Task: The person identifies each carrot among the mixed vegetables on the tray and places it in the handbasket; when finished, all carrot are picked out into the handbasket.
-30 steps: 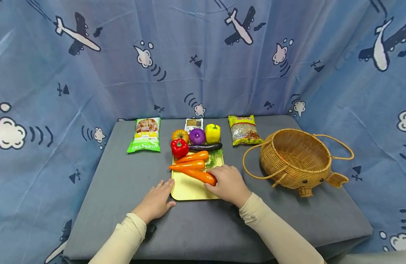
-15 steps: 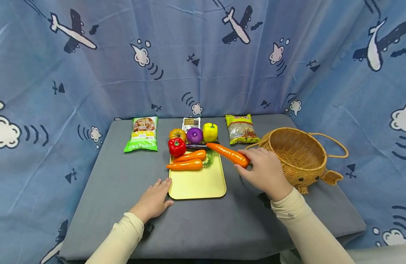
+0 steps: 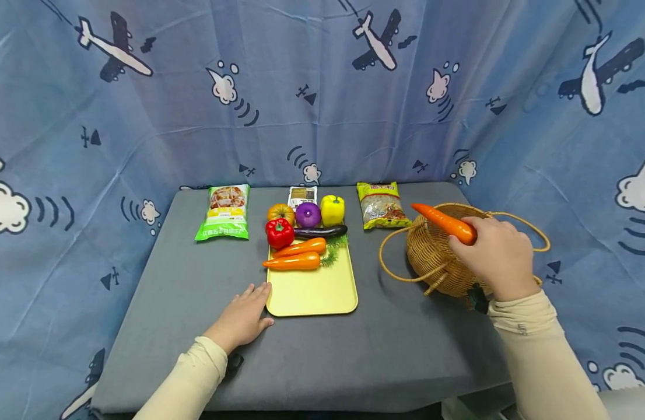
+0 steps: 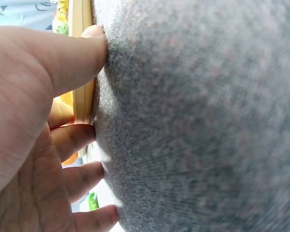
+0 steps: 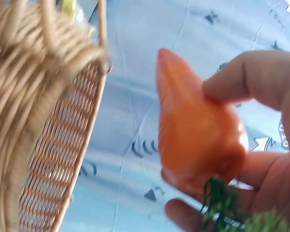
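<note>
An orange carrot [image 3: 444,223] is held by my right hand [image 3: 498,256] above the wicker basket [image 3: 427,256]. In the right wrist view, thumb and fingers pinch the carrot [image 5: 193,125] near its thick end, where green tops show; the basket's rim [image 5: 82,140] lies beside it. My left hand [image 3: 241,318] rests flat on the grey table, fingers straight, fingertips at the left edge of the yellow tray [image 3: 312,297]. Two carrots [image 3: 293,261] lie on that tray. A red bell pepper [image 3: 280,233] and an eggplant [image 3: 321,231] are behind them.
Behind stand an orange-yellow tomato-like vegetable [image 3: 280,214], a purple onion [image 3: 308,215], a yellow bell pepper [image 3: 332,210] and a white packet [image 3: 302,195]. A green bag [image 3: 225,213] lies left, a yellow bag [image 3: 382,205] right. The basket handle [image 3: 388,271] sticks out leftward.
My right hand has lifted the nearest carrot off the tray and carried it rightward to above the basket. The left hand has stayed by the tray's edge.
</note>
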`<state>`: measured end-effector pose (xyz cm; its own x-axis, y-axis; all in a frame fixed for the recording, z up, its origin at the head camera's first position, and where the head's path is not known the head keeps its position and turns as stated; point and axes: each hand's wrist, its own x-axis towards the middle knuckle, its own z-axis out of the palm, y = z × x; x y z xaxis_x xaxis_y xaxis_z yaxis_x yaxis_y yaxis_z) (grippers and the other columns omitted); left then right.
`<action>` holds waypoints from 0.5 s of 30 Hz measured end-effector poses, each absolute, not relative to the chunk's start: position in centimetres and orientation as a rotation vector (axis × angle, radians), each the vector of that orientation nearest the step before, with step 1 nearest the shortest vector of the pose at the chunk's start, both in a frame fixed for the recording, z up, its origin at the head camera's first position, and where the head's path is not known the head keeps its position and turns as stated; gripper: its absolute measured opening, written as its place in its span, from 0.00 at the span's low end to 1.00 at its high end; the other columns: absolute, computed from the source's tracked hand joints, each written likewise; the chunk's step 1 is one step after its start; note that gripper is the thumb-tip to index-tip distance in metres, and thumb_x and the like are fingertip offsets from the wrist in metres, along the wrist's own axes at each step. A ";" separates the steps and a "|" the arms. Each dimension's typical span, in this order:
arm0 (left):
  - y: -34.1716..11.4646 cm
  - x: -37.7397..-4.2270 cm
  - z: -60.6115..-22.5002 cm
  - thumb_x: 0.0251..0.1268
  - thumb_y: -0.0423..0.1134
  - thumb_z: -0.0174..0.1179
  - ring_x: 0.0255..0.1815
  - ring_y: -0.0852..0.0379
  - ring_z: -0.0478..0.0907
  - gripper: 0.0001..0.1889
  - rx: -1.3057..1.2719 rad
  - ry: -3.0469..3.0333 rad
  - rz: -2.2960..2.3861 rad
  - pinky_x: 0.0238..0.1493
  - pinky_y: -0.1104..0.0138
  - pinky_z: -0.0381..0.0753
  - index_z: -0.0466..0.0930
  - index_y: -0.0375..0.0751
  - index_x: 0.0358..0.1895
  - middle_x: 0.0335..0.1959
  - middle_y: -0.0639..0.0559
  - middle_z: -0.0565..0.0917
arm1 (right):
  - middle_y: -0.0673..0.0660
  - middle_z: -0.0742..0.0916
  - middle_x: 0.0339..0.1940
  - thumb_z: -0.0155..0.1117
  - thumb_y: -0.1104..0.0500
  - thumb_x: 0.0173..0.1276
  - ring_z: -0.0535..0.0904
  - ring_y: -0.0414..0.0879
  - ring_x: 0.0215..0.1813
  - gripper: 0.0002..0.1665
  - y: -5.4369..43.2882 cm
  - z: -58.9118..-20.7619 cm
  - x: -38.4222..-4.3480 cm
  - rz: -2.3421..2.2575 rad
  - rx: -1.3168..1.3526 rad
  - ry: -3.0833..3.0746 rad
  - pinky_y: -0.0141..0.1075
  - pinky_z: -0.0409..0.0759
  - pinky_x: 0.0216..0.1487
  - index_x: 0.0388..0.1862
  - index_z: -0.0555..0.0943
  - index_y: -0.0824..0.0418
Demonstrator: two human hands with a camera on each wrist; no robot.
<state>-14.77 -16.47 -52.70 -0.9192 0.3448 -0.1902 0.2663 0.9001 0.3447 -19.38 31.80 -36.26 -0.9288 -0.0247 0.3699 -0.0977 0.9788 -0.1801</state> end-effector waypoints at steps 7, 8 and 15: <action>-16.5 -14.8 -52.9 0.74 0.48 0.71 0.82 0.31 0.58 0.45 0.460 2.817 0.468 0.76 0.35 0.63 0.59 0.31 0.84 0.82 0.35 0.65 | 0.69 0.82 0.31 0.64 0.44 0.70 0.75 0.68 0.34 0.26 34.1 -36.6 -19.0 0.252 -0.234 -2.916 0.57 0.69 0.25 0.49 0.83 0.67; -16.5 -14.8 -52.9 0.74 0.48 0.71 0.82 0.31 0.58 0.45 0.461 2.819 0.467 0.76 0.35 0.63 0.59 0.31 0.84 0.81 0.35 0.65 | 0.70 0.82 0.32 0.64 0.43 0.70 0.75 0.70 0.35 0.28 34.3 -36.8 -19.1 0.246 -0.264 -2.940 0.58 0.70 0.26 0.49 0.82 0.68; -16.4 -15.0 -53.2 0.74 0.49 0.71 0.83 0.32 0.57 0.45 0.457 2.819 0.464 0.76 0.35 0.63 0.59 0.31 0.84 0.82 0.35 0.65 | 0.67 0.84 0.31 0.66 0.39 0.71 0.75 0.72 0.38 0.28 35.6 -39.0 -20.6 0.264 -0.217 -3.023 0.61 0.70 0.28 0.47 0.86 0.64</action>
